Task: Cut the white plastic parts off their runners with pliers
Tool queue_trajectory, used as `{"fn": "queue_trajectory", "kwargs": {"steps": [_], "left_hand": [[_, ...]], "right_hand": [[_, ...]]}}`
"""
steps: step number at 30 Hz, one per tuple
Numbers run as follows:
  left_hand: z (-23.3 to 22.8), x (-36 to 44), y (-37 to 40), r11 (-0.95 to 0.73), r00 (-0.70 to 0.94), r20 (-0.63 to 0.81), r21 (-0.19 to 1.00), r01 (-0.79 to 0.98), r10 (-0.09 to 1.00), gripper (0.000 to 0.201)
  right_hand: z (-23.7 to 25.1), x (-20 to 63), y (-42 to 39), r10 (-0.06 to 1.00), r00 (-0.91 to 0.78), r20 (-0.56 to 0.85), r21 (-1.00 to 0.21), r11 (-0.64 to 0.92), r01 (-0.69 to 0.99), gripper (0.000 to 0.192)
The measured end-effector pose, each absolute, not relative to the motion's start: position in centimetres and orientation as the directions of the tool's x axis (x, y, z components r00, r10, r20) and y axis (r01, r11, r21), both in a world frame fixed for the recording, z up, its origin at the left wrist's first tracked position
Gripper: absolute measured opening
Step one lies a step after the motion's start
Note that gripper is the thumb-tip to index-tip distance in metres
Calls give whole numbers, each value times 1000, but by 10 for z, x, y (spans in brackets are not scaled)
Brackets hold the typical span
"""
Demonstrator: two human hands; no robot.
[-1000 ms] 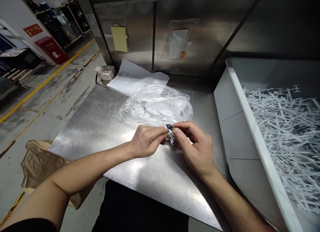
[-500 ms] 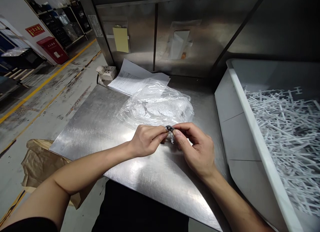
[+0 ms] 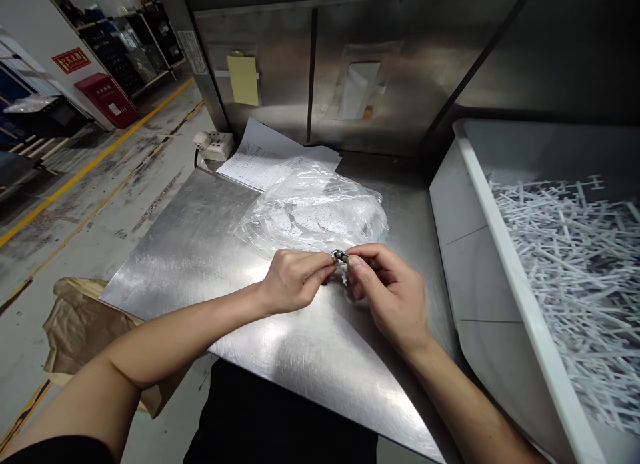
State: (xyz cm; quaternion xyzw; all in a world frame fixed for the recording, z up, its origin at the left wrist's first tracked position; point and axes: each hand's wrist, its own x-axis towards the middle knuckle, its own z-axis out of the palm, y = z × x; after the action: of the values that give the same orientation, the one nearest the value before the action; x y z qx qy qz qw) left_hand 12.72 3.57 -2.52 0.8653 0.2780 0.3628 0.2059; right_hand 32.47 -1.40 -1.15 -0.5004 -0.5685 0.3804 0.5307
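Observation:
My right hand (image 3: 395, 297) pinches a small dark metal nail clipper (image 3: 341, 256) between thumb and forefinger. Its jaw end points left, against the fingertips of my left hand (image 3: 296, 281). Those fingers are closed on a small white plastic piece (image 3: 345, 278), part of which hangs below the clipper; the rest is hidden by my fingers. Both hands meet above the steel table (image 3: 240, 337). Just beyond them lies a clear plastic bag (image 3: 320, 214) with small white parts inside.
On the right stands a large grey-white bin (image 3: 483, 251) heaped with white plastic sprues (image 3: 575, 251). Printed sheets (image 3: 255, 161) and a power socket (image 3: 215, 146) lie at the back. A brown paper bag (image 3: 80, 324) is beyond the table's left edge, and a steel panel (image 3: 280, 57) rises behind.
My right hand has shifted slightly, its fingers closing a little around the clipper. My left hand keeps nearly the same place, and the bag and bin have not moved.

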Motion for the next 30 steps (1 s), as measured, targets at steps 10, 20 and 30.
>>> {"fn": "queue_trajectory", "kwargs": {"steps": [10,20,30], "left_hand": [[-29,128,35,-808,592,551,434,399,589,28],[-27,128,32,-792,608,510,441,422,608,27],[-26,126,32,-699,632,367,580,418,682,24]], "right_hand": [[-15,325,-13,956,62,286,-915,253,315,20],[-23,322,-11,989,67,135,-982,125,140,27],[-25,319,-9,993,109,41,-999,38,29,35]]}}
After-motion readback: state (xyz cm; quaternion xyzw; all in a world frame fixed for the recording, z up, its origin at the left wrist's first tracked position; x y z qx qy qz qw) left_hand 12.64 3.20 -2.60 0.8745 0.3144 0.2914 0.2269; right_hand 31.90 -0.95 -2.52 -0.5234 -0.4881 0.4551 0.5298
